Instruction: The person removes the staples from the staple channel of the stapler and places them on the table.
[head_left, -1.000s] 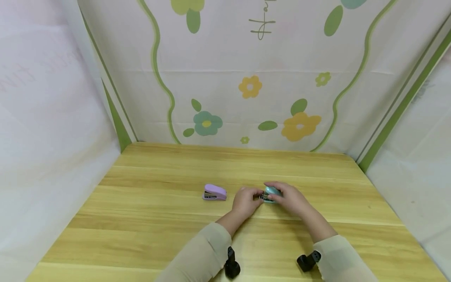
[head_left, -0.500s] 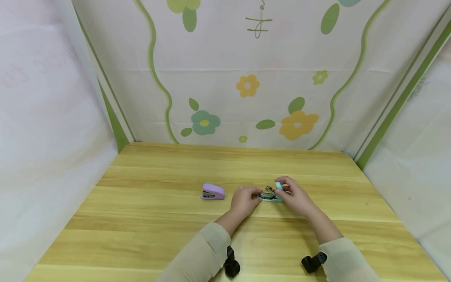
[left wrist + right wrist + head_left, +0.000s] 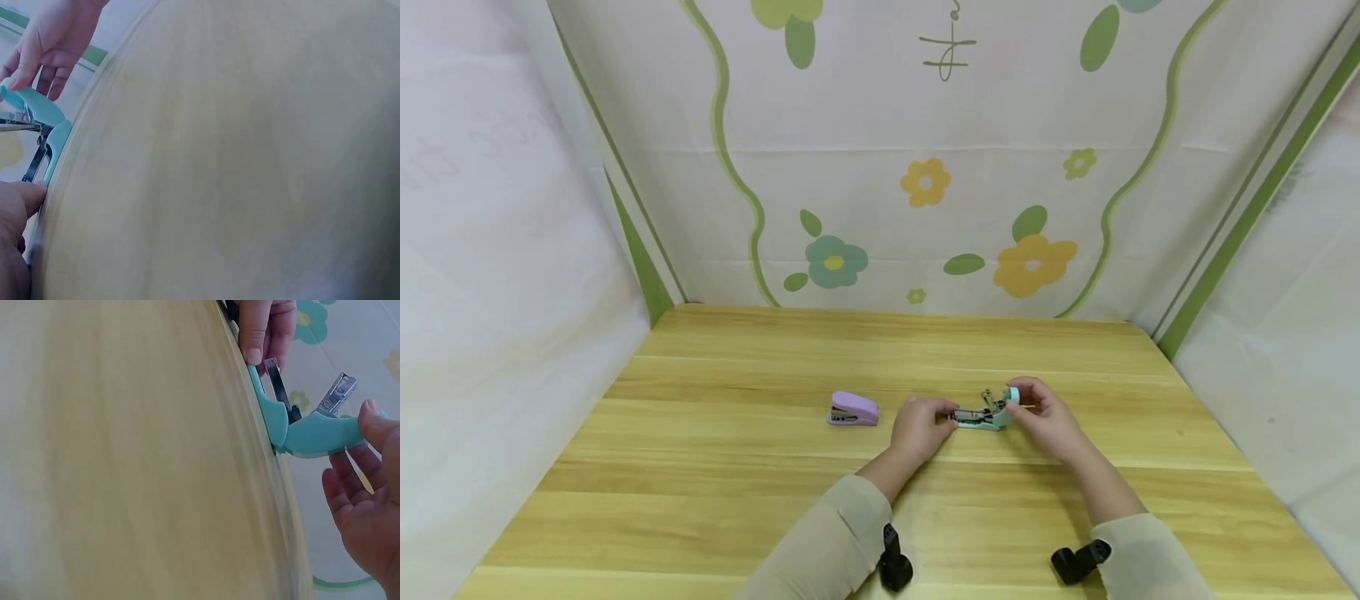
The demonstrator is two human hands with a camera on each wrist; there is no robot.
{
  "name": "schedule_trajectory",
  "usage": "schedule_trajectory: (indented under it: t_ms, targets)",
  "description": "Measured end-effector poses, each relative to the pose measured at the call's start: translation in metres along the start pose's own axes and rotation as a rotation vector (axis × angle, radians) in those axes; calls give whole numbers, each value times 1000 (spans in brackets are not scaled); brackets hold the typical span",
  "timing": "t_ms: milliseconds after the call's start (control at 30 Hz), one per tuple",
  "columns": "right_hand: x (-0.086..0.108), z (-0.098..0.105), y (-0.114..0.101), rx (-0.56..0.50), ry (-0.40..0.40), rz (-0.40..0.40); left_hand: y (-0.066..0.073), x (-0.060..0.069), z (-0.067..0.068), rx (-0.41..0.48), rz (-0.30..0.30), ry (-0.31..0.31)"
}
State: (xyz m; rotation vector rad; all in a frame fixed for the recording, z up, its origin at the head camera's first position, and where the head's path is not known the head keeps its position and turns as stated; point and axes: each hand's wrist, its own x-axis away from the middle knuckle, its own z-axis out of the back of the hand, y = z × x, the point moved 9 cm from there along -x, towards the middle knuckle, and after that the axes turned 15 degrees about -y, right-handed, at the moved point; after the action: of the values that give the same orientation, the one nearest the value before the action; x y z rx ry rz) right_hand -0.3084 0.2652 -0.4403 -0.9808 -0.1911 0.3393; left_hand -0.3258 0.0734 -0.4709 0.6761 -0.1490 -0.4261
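A teal stapler (image 3: 981, 422) lies on the table with its top folded far back, baring the metal staple channel (image 3: 277, 384) and a raised metal piece (image 3: 337, 394). My left hand (image 3: 917, 429) pinches the front end of its base between thumb and fingers. At the other side, my right hand (image 3: 1047, 419) grips the tip of the lifted teal top (image 3: 325, 432), thumb on one face and fingers on the other. Left of both hands, a purple stapler (image 3: 853, 409) rests on the table, untouched.
The wooden table (image 3: 715, 483) reaches back to a white flower-printed cloth (image 3: 850, 108), with more cloth on both sides. Black wrist cameras (image 3: 895, 569) sit at both sleeve cuffs.
The right hand has swung the teal stapler's top up and back to the right, exposing its metal insides. The left hand has kept its hold on the front of the base.
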Motion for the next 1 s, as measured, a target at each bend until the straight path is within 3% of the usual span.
schedule_trajectory:
  t_ms: [133,333,500,800,1000]
  targets:
    - [6,6,8,-35,8,-12,0,1,0,6,1,2]
    - [11,11,13,-113,-6,33,0,2,1,16,3,4]
    - [13,15,19,-170,-10,-4,0,2,0,9,3,3]
    - [19,28,25,-58,36,-68,1,1,1,13,5,-2]
    - [21,31,40,-40,22,-123,0,2,2,23,8,-8]
